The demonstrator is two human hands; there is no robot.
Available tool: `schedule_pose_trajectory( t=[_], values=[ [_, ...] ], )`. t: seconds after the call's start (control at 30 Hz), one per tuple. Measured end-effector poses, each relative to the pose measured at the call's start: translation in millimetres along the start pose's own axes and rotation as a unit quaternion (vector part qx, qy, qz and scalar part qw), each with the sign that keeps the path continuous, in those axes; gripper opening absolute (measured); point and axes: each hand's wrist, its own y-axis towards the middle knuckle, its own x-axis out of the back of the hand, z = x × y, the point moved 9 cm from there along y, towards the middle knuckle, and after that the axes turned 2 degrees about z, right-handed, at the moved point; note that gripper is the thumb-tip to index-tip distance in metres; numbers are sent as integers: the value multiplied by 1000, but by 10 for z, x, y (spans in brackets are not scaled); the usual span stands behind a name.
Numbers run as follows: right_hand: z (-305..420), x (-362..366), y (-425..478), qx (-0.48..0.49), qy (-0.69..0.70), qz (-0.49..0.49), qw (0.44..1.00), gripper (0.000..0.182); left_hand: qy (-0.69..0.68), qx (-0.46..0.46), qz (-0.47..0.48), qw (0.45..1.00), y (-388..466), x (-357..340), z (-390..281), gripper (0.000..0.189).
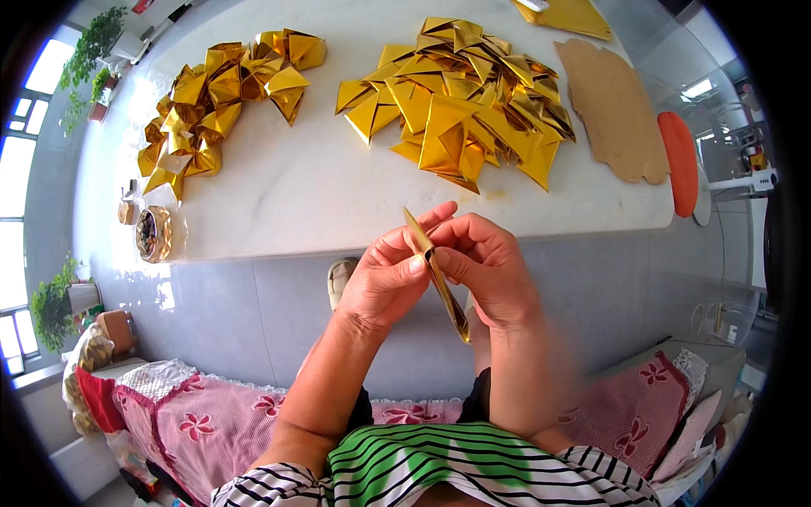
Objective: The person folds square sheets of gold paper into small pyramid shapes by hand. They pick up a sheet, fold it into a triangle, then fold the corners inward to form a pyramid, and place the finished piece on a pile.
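Just in front of the table's near edge, my left hand point(396, 272) and my right hand point(485, 266) hold one folded piece of gold foil paper point(447, 295) between thumbs and fingers. It is seen nearly edge-on, slanting from upper left to lower right, with a small opening near my thumbs. On the white marble-look table point(285, 190) lies a heap of flat folded gold papers point(443, 101), beyond my hands. Puffed-out, three-dimensional folded gold pieces point(209, 95) form a curved cluster at the table's left.
A round gold-rimmed dish point(154, 234) with dark contents stands at the table's near left corner. At right lie a torn piece of brown cardboard point(618, 114) and gold sheets point(570, 19) behind it. An orange oval seat point(678, 165) adjoins the right edge. A sofa with a pink cover point(222, 412) is behind.
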Motion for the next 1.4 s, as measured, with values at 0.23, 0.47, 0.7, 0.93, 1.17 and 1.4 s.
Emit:
schedule_pose_trajectory(
  t=[0.23, 0.47, 0.7, 0.93, 1.17, 1.4],
  values=[
    [1, 57, -21, -9, -27, -41, 999, 7, 98, -79, -96, 987, -59, 179, -107, 40],
    [-25, 49, -50, -45, -23, -47, 998, 5, 129, -50, -65, 988, -85, 176, -154, 12],
    [-169, -74, -118, -110, 112, 68, 985, 13, 52, 55, -12, 997, -176, 39, -184, 10],
    [-322, -99, -121, -155, 216, 91, 960, 15, -34, 74, -21, 996, -185, 137, -67, 12],
    [-341, 3, -110, -117, 366, 79, 920, 15, -122, 48, -23, 991, -200, 196, -111, 14],
    [-365, 31, -57, -104, 389, 46, 914, 16, -129, 55, -23, 990, -179, 256, -58, 14]
  ],
)
